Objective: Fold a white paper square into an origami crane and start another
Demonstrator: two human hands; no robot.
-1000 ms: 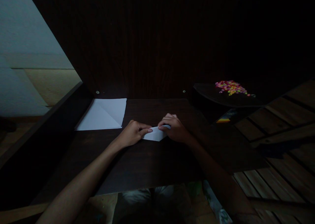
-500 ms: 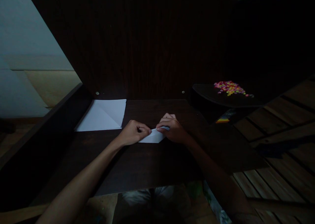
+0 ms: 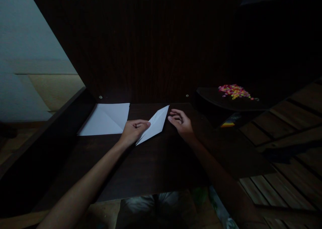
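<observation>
A folded sheet of white paper (image 3: 156, 124), long and pointed at both ends, is tilted over the dark tabletop (image 3: 151, 168). My left hand (image 3: 133, 131) pinches its left edge between thumb and fingers; part of that edge is hidden by the hand. Just right of the paper's upper tip, my right hand (image 3: 182, 122) is apart from it, fingers slightly curled and spread, holding nothing. To the left lies a stack of white paper sheets (image 3: 104, 118), the top one marked with a diagonal crease.
Small colourful beads or pieces (image 3: 235, 91) lie in a heap on a rounded dark shelf (image 3: 211, 96) at the right. A tall dark wooden panel (image 3: 151, 48) rises behind the tabletop. Along the left runs a raised side board (image 3: 50, 125).
My right hand has let go of the folded paper and moved slightly right. The paper has turned so its far end points up and away, still in my left hand.
</observation>
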